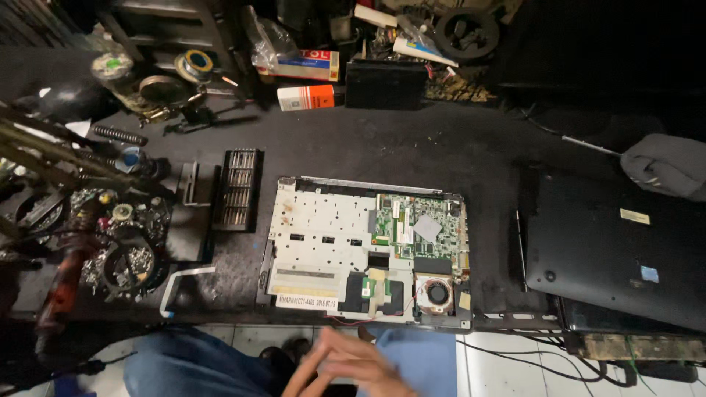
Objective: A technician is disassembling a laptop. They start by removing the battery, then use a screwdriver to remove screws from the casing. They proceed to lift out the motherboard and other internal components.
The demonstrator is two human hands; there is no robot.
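At far left we note trays of loose screws (125,257), then a black bit case (237,190) lying lengthwise front to back. At centre the opened laptop chassis (364,248) rests flat on the tabletop (412,147), long axis left to right, fan corner toward us. Below its front edge, our left hand (312,375) and right hand (364,364) meet, fingers loosely spread, holding nothing. A black laptop lid (614,250) lies at right

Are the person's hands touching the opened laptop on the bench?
Apart. The head view shows both hands together below the bench edge, with floor visible between them and the opened laptop.
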